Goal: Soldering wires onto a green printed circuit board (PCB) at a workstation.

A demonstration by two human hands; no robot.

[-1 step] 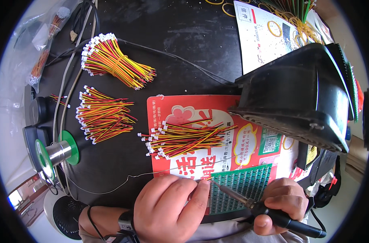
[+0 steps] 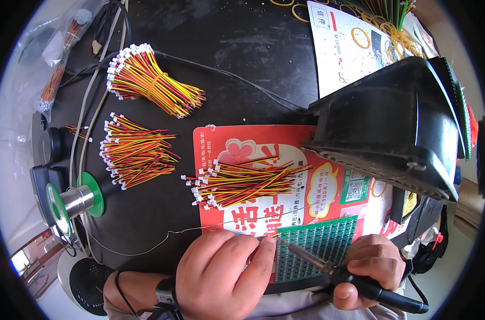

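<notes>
My right hand (image 2: 374, 266) is closed round the dark handle of a soldering iron (image 2: 309, 257). Its tip points left, to the upper left corner of a green circuit board (image 2: 320, 240) with rows of small repeated pads. At that corner, my left hand (image 2: 224, 272) pinches a thin wire lead (image 2: 274, 235); a short red and yellow bit shows past the fingertips, and the rest is hidden by the hand. The iron's tip is at or very close to this wire end; I cannot tell if they touch. Loose wire leads with white connectors (image 2: 248, 181) lie just beyond the board.
A rubber-banded bundle of wire leads (image 2: 152, 80) and another loose pile (image 2: 138, 152) lie on the dark table at left. A solder spool (image 2: 77, 202) trails solder wire toward my hands. At right a black plastic bin (image 2: 386, 128) overhangs the red printed sheet (image 2: 213, 144).
</notes>
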